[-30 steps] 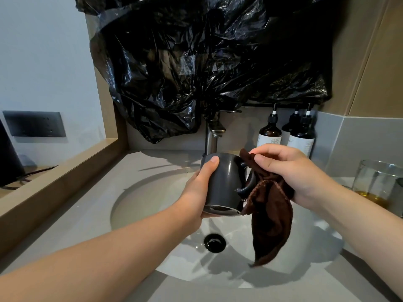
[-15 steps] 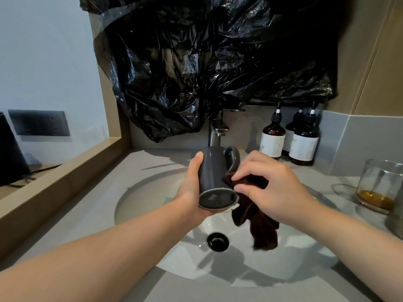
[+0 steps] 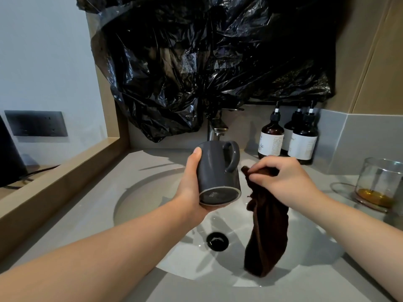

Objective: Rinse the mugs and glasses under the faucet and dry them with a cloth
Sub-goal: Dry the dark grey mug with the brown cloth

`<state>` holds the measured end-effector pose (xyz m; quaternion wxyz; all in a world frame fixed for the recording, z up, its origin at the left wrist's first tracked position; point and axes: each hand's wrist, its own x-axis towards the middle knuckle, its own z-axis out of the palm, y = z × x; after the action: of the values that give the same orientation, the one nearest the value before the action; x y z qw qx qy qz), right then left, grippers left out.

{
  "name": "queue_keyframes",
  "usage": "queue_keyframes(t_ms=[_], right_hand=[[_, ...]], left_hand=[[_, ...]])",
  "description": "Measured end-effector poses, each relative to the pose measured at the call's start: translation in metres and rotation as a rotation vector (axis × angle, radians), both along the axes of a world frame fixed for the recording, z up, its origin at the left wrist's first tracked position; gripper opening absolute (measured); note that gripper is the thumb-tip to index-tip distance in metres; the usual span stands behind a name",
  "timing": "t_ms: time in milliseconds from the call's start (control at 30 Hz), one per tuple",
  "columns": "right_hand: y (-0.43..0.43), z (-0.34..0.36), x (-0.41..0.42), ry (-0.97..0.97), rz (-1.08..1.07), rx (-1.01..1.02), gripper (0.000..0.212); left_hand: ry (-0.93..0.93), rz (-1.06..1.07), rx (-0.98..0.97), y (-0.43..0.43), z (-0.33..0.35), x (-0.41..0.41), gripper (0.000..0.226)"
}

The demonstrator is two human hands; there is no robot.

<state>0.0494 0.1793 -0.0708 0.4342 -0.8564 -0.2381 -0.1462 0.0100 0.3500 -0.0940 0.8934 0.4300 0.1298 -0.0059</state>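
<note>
The left hand [image 3: 192, 188] was wrapped around the dark gray mug [image 3: 218, 173], with its bottom tipped toward the camera, up in the air over the sink [image 3: 139, 197]. The right hand [image 3: 283, 182] pinched the top of the brown cloth [image 3: 266, 232], just beside the mug's handle but not touching it. The rest of the cloth hung down into the sink.

The mug may have been wet and slippery. If the hand let go a little, the mug could fall and crack on the hard sink. The end of the cloth hung low near the drain [image 3: 217, 241], so it could soak up water and dry badly.

There was open room over the sink. On the far right stood brown bottles [image 3: 270, 138], and a glass [image 3: 381, 182] with a little yellow drink sat by the right edge. A wide swing of the right arm could knock it. The faucet [image 3: 216, 129] was just behind the mug, so lifting it could bump.
</note>
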Motion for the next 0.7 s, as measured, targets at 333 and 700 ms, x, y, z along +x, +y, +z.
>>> queue_keyframes(t_ms=[333,700], right_hand=[[-0.005,0.018,-0.007,0.764,0.357,0.566,0.027],[0.005,0.009,-0.007,0.777,0.22,0.952,0.011]], left_hand=[[-0.026,-0.004,0.307,-0.002,-0.007,0.003,0.053],[-0.091,0.073,0.447,-0.006,-0.007,0.004,0.051]])
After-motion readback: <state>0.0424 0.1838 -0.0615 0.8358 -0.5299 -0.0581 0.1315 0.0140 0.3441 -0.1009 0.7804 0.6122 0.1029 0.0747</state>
